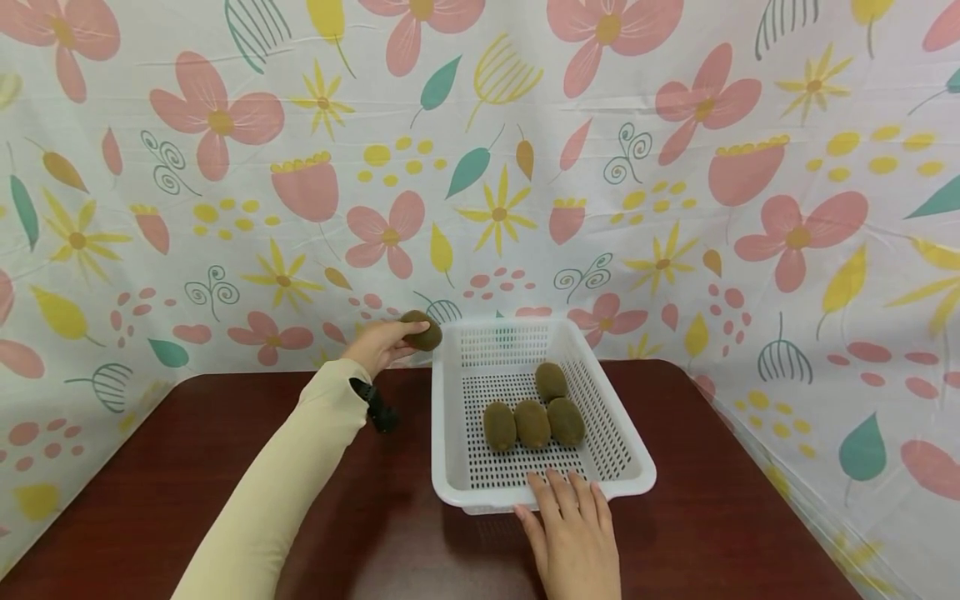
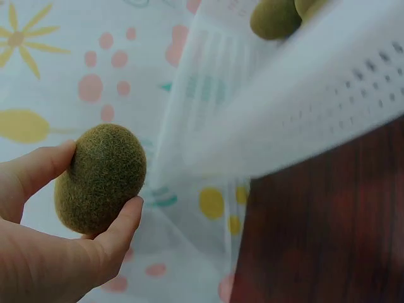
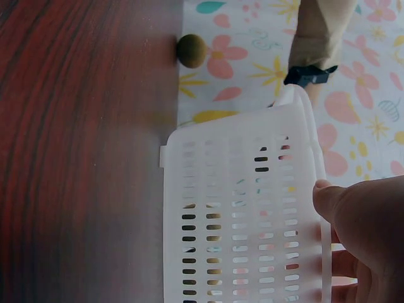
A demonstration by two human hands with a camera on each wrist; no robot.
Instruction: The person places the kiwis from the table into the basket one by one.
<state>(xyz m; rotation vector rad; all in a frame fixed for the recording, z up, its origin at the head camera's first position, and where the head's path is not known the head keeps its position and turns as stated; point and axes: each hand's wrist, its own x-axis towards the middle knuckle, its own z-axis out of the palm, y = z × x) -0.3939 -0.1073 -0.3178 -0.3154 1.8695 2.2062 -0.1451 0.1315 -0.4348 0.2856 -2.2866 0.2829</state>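
Observation:
My left hand [image 1: 386, 343] pinches a brown fuzzy kiwi [image 1: 422, 331] between thumb and fingers, at the outer left side of a white plastic basket [image 1: 444, 417] near its back corner. In the left wrist view the held kiwi [image 2: 101, 178] shows beside the blurred basket wall [image 2: 303, 107]. My right hand [image 1: 573, 542] holds the basket's front rim, fingers over the edge and thumb [image 3: 328, 199] against the outside. Inside the basket lie several kiwis [image 1: 533, 424], three in a row and another kiwi [image 1: 551, 381] behind the right one.
Another kiwi [image 3: 191, 50] sits on the table toward its back edge, left of the basket, seen only in the right wrist view. The dark red wooden table [image 1: 720, 517] meets a flower-printed cloth [image 1: 480, 167] behind it. A black band [image 1: 375, 406] is round the left wrist.

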